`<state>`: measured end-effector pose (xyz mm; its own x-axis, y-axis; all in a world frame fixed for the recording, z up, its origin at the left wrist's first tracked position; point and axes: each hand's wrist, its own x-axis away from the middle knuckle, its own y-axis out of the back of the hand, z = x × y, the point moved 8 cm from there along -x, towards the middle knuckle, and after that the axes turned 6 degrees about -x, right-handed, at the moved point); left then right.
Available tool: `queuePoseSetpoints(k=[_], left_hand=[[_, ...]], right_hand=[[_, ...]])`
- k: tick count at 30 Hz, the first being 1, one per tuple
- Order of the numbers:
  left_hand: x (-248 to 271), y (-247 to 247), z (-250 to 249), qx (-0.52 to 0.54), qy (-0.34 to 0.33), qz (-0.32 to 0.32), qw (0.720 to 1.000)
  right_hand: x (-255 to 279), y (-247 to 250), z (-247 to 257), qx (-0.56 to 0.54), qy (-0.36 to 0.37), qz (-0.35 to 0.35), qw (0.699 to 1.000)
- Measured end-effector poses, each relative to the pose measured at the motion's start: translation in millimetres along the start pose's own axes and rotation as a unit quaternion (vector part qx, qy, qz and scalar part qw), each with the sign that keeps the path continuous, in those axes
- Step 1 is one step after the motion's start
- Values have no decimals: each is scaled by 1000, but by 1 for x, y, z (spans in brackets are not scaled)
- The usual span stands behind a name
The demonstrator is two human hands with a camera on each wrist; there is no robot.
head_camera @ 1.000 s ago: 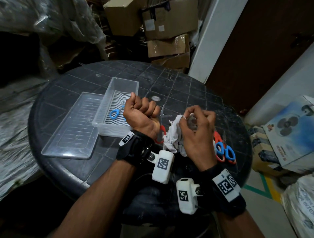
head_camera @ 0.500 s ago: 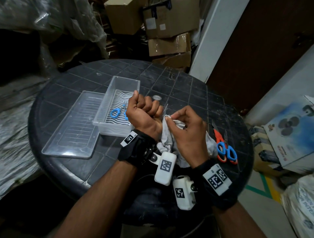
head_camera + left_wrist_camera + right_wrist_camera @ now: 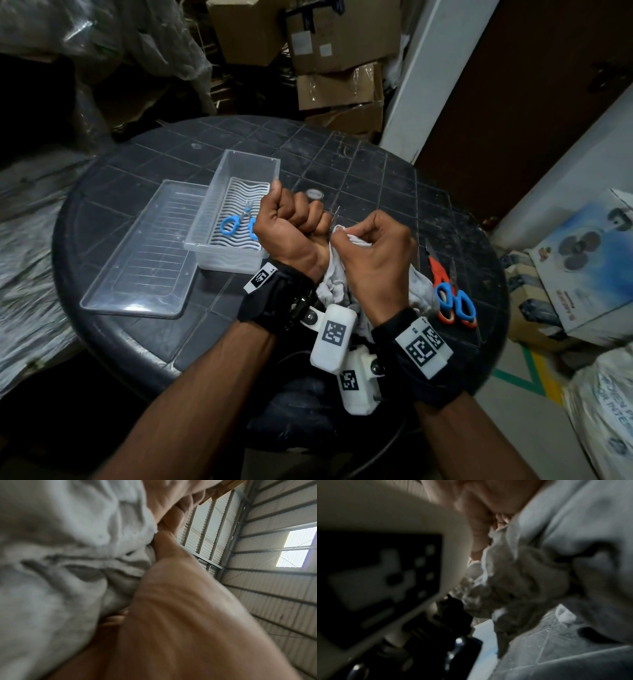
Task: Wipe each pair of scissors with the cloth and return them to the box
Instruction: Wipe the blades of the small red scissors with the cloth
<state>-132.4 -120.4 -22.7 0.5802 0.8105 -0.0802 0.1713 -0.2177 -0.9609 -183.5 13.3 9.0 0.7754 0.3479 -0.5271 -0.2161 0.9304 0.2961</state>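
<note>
Since a second ago, right hand (image 3: 371, 253) has come in against left hand (image 3: 291, 233), and the cloth (image 3: 349, 240) it pinches now sits at the base of the blade (image 3: 335, 214). Left hand is fisted, presumably round the handles, which stay hidden; only the blade tip pokes up between the hands. To wipe well, I judge the pinch should draw from base to tip, fingers (image 3: 337, 236) off the edge, left fist steady. One blue pair (image 3: 236, 224) already lies in the box (image 3: 239, 164); two more pairs (image 3: 452, 294) wait on the table (image 3: 376, 164), right of the hands
</note>
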Motion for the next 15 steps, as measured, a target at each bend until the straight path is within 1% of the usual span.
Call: queuePoseSetpoints(k=[11, 15], left_hand=[[3, -1, 1, -7, -1, -1, 1000], [3, -1, -1, -12, -6, -5, 1000]], right_hand=[[3, 2, -1, 37, 7, -24, 999], [0, 6, -7, 41, -10, -39, 998]])
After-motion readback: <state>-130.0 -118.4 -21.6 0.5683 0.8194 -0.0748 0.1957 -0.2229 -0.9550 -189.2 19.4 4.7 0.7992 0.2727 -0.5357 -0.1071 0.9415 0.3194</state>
